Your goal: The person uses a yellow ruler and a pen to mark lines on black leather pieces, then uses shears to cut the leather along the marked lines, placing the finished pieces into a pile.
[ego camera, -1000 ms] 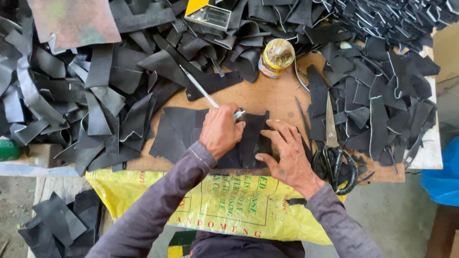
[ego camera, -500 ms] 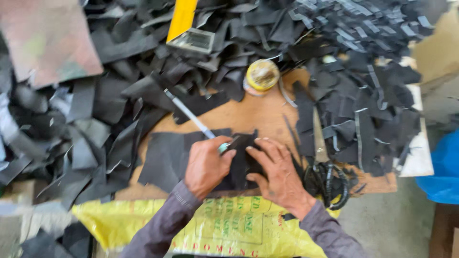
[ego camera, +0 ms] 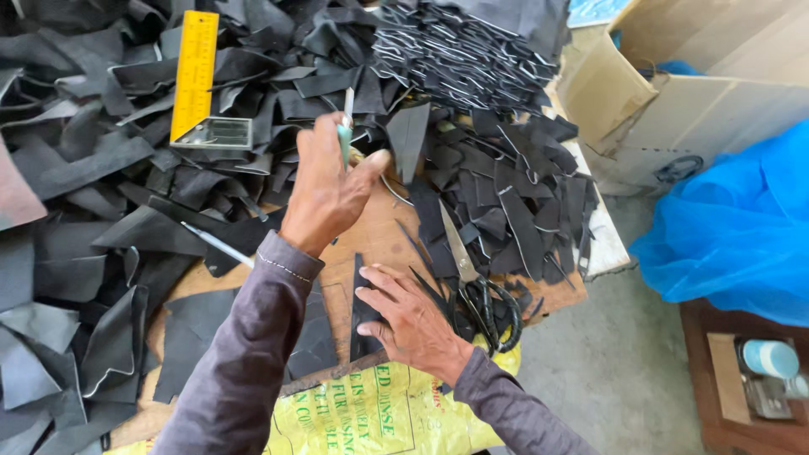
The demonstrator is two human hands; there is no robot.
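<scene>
While a dark cut leather piece (ego camera: 364,305) is pressed flat on the wooden board (ego camera: 383,240) by the spread fingers of the right hand (ego camera: 413,320), a teal-handled brush (ego camera: 345,126) is pinched in the closed left hand (ego camera: 329,190) farther out. Scissors (ego camera: 476,291) lie just beside. Judging by the heaped black offcuts (ego camera: 497,185) beyond, much cutting seems done, the piece itself unfinished.

2 hands: left (ego camera: 324,190), right (ego camera: 413,320). 1 yellow ruler (ego camera: 194,76). 1 pair of scissors (ego camera: 476,291). 1 cardboard box (ego camera: 691,101). 1 blue bag (ego camera: 742,227). 1 yellow sack (ego camera: 379,417). Black scraps (ego camera: 506,194): too many to count.
</scene>
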